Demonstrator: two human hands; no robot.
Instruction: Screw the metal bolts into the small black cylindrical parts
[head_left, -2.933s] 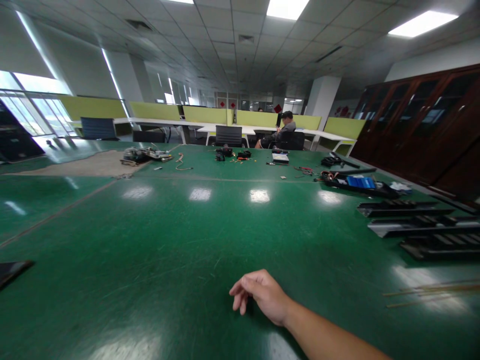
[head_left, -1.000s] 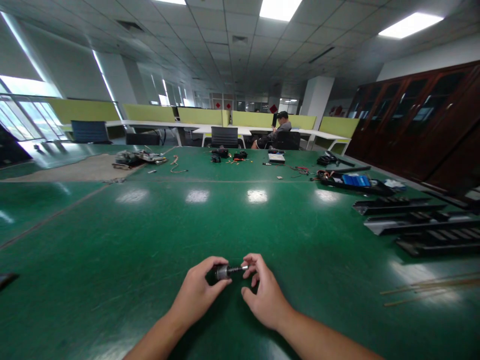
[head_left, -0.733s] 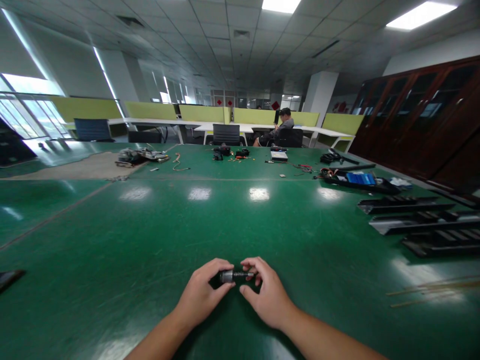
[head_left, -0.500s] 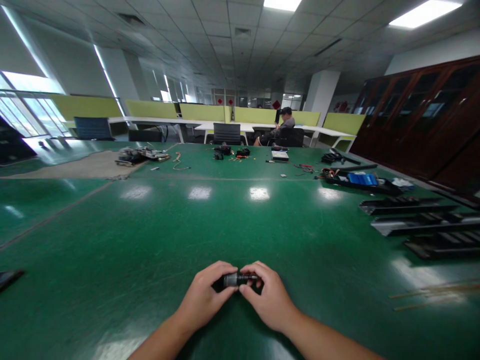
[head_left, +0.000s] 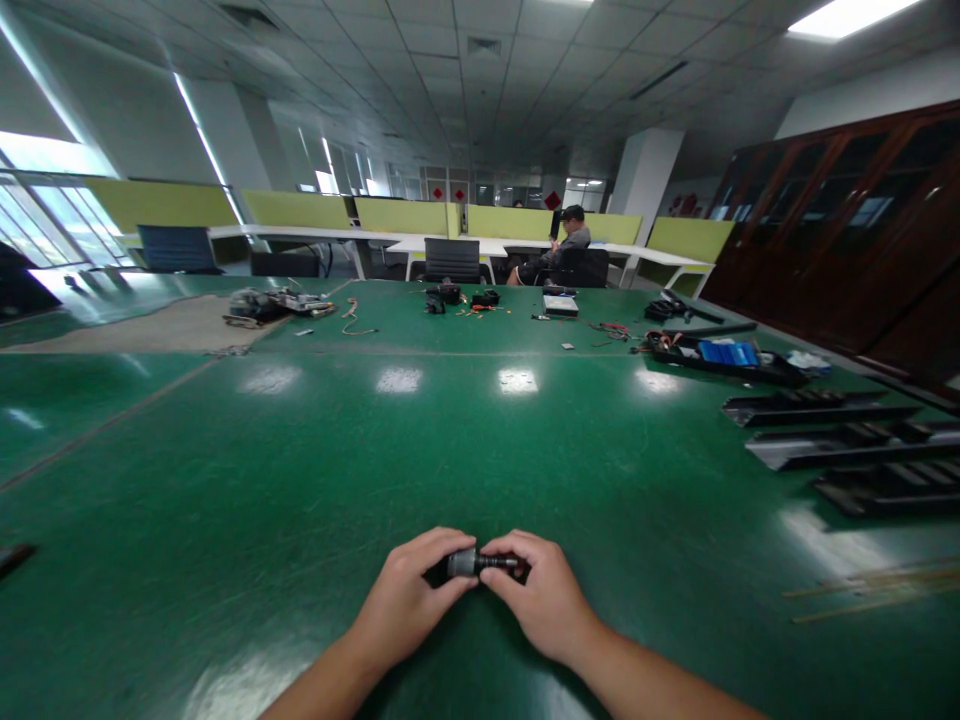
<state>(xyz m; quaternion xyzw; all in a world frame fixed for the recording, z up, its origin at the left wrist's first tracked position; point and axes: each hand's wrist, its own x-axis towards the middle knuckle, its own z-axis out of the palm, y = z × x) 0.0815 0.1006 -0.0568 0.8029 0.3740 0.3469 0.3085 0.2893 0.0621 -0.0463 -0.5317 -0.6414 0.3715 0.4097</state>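
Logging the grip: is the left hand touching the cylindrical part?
Touching: the head view shows the left hand with fingers against the cylindrical part.

Green table [head_left: 360, 440]: three dark channels [head_left: 855, 447] right, thin rods [head_left: 817, 616] near right, black tray [head_left: 739, 371] far right, white box [head_left: 561, 306] far.

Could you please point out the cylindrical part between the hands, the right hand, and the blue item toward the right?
Cylindrical part [head_left: 463, 563], head view: on its thick grey body.
Right hand [head_left: 553, 594], head view: on the back of the hand.
Blue item [head_left: 729, 353], head view: on the middle of its visible surface.
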